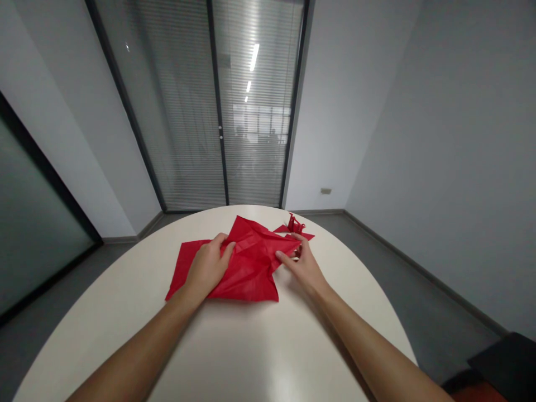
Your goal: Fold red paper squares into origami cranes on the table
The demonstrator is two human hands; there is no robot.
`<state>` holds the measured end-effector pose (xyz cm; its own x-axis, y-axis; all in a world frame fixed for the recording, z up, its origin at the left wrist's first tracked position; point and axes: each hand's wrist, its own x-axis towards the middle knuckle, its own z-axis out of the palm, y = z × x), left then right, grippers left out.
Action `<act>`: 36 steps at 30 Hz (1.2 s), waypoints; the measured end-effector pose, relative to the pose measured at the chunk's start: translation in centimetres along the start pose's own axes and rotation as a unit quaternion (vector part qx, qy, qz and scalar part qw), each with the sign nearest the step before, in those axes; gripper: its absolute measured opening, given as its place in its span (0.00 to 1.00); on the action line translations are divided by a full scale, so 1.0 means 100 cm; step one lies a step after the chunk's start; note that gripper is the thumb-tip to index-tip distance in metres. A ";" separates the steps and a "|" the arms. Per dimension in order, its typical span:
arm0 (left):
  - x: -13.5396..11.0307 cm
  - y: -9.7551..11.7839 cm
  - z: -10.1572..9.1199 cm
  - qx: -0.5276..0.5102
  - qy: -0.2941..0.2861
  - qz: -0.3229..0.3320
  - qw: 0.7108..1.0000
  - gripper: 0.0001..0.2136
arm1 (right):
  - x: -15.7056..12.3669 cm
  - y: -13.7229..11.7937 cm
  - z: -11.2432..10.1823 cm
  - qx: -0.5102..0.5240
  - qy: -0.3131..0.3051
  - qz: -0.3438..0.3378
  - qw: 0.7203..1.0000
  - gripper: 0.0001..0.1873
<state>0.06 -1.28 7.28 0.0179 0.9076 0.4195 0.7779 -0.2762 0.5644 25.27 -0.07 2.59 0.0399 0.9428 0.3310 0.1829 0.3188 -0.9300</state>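
Note:
A creased sheet of red paper (251,279) lies partly raised above the round table, its upper part folded and bent. My left hand (209,265) is closed on it left of the middle, the thumb on top and the fingers partly hidden behind the hand. On the other side, my right hand (305,265) pinches the paper's right corner between thumb and fingers. Just beyond the right hand sits a small heap of red paper scraps (296,224), some flat and some curled upright.
The white round table (234,357) spreads under both arms. A dark object (506,363), perhaps a chair, stands at the lower right, off the table. Beyond the table are a glass partition with blinds (188,139) and a pale wall with a socket plate (325,191).

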 end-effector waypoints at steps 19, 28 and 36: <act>-0.017 0.016 0.028 -0.175 0.060 -0.055 0.981 0.10 | -0.021 -0.009 0.032 0.038 0.135 -0.057 0.988 0.13; -0.019 0.014 0.040 -0.239 0.038 -0.086 0.967 0.11 | -0.021 -0.012 0.029 0.000 0.093 -0.037 0.995 0.12; -0.017 0.008 0.037 -0.280 0.034 -0.101 0.954 0.11 | -0.008 -0.008 0.008 -0.033 0.140 -0.116 0.983 0.09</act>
<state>2.96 -1.84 4.44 -0.1521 0.9428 0.2966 0.3036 -0.2410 0.9218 24.28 -1.00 2.94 0.2557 0.7788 0.5728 0.2819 0.5066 -0.8148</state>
